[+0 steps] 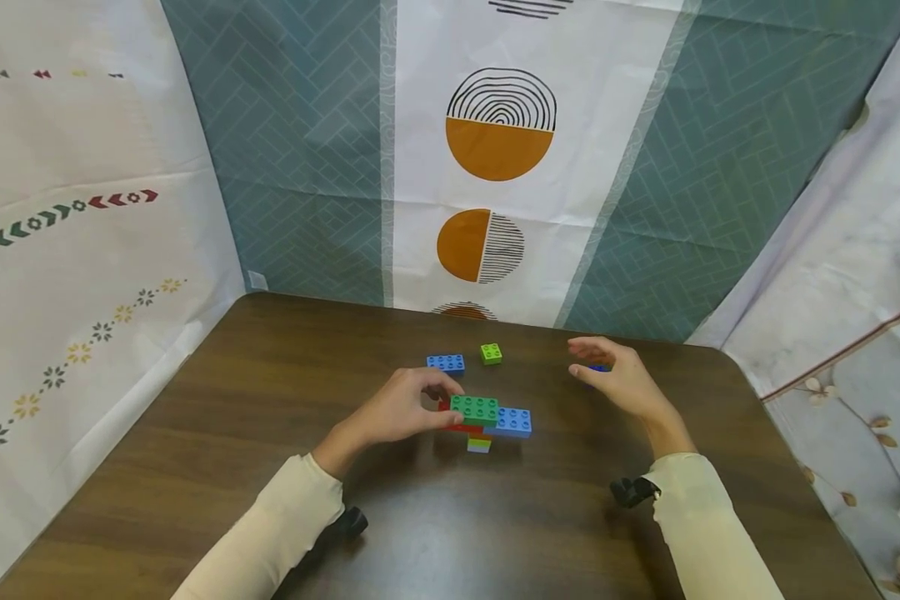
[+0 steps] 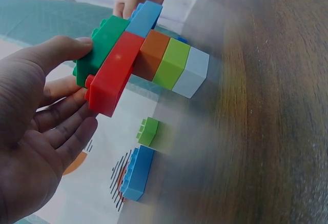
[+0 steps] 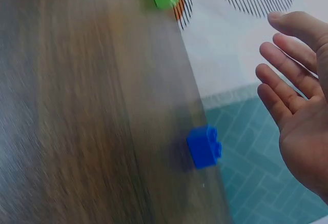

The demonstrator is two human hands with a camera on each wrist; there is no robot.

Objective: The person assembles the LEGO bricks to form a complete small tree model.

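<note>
- Far left, a white curtain with chevron and flower trim [image 1: 67, 275] hangs beside the dark wooden counter [image 1: 270, 392].
- Moving in, the left hand [image 1: 397, 412] reaches to the block tower [image 1: 483, 421]; the left wrist view shows its thumb on the green brick [image 2: 100, 47] and its fingers under the red brick [image 2: 115, 73], pinching that layer.
- The tower stands near the counter's middle: green and light blue bricks on top, red below, then orange, lime and a pale block [image 2: 192, 75] at the base.
- Just behind it, a loose blue brick [image 1: 446, 362] lies flat, with a small lime green block [image 1: 491, 353] beside it, apart from the tower.
- Further right, the right hand [image 1: 621, 379] hovers above the counter, fingers spread and relaxed, holding nothing.
- A small dark blue block [image 3: 204, 146] sits on the counter close to that palm, not touched.
- Far right, a pale floral curtain [image 1: 862, 350].
</note>
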